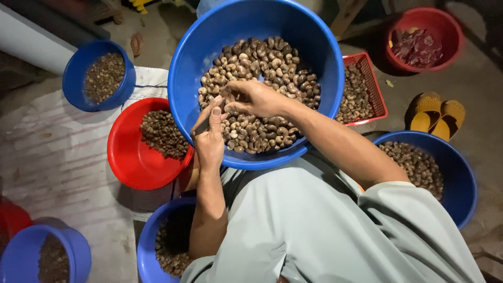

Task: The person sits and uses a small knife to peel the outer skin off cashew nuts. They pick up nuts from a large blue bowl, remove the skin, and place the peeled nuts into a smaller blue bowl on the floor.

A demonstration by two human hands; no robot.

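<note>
A big blue basin [183,68] rests on my lap, holding a heap of brown, kidney-shaped nuts [272,68]. My left hand [209,139] is over the basin's near rim, thumb raised, fingers closed on a small thin grey tool and a nut. My right hand [257,97] reaches in from the right over the heap. Its fingers pinch a nut right at my left hand's fingertips, so the two hands touch. My light grey shirt fills the bottom of the view.
Around me on the floor: a red bowl [126,157] of nuts, several blue bowls [78,68] [463,178] [146,246] [21,257], a red mesh basket [374,89], a red tub [445,26] of dark red pieces. Yellow sandals [437,112] lie at the right.
</note>
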